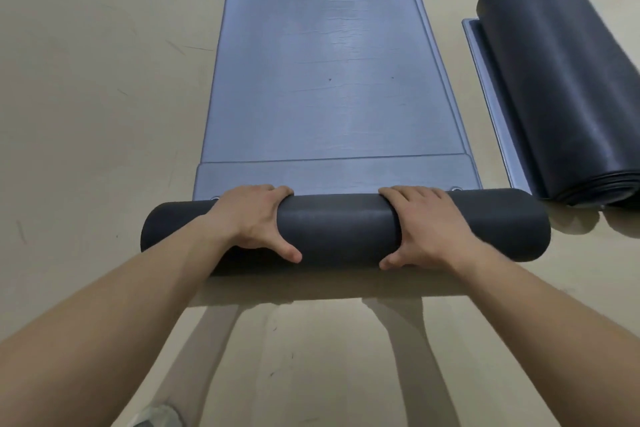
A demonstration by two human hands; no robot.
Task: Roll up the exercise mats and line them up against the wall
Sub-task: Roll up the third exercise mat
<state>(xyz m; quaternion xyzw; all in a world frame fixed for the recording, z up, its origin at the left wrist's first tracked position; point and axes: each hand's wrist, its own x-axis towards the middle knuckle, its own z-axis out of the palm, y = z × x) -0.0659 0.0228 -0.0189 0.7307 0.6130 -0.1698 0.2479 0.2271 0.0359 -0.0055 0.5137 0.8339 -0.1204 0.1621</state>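
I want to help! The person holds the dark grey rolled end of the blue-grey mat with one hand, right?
No, with both hands. The head view shows the left hand and the right hand both curled over the dark grey rolled end of the blue-grey mat.

A smooth beige floor (104,87), flecked with faint dark scuffs, lies under soft even light.

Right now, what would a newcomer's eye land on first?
The left hand and right hand grip the dark roll at centre, fingers curled over its top. Beyond it the blue mat lies flat on the floor, stretching away. At right, a second mat sits loosely rolled.
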